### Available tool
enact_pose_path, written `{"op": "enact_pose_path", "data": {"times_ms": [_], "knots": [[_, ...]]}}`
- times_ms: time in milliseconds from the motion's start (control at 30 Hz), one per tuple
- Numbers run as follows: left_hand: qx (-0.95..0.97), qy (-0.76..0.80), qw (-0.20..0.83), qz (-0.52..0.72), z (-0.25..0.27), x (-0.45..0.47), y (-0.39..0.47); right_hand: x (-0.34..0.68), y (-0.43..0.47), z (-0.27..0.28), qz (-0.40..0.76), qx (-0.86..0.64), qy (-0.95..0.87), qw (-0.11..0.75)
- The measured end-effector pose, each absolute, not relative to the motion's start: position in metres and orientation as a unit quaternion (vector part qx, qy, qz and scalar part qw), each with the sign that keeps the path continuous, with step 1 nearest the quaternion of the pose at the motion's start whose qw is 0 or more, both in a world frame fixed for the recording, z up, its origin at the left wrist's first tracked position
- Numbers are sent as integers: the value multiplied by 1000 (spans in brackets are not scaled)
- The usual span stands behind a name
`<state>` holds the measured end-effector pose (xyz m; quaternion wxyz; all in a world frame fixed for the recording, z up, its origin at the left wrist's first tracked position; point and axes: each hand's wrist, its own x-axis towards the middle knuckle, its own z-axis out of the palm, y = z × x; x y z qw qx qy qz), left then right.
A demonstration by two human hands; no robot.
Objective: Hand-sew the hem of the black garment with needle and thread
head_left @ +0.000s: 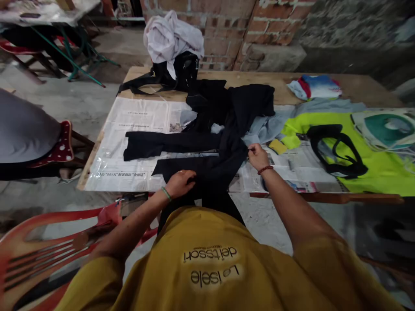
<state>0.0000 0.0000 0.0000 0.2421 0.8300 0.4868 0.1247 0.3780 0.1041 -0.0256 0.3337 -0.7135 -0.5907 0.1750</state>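
Observation:
A dark navy garment [207, 172] lies spread over the near edge of the newspaper-covered table, with long strips of cloth reaching left. My right hand [258, 157], wearing a dark red bracelet, pinches the garment's right edge between thumb and fingers. On its lower left part rests my left hand [180, 183], a green band at the wrist. Its fingers are curled in against the cloth, and the fingertips are partly hidden. More black cloth [210, 99] is bunched behind the garment. Grey-blue cloth [266, 127] shows beside it on the right.
To the right, an iron [389, 127] and a black strap loop [337, 149] lie on neon yellow cloth [327, 121]. A black bag [177, 71] topped with pale cloth [171, 36] stands at the back. Behind me at left is a red plastic chair [42, 224]; a seated person is farther left.

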Motion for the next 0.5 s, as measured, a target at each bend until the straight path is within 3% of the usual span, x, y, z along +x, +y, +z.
{"op": "enact_pose_path", "data": {"times_ms": [200,367,500], "knots": [[822,522,222,-49,-2,25,-24,369,98,-49,191,-756,-519,351],[826,485,287,23,1,-5,-34,369,95,-55,239,-743,-495,383],[809,489,288,152,44,-56,-17,374,92,-40,161,-647,-614,423]]}}
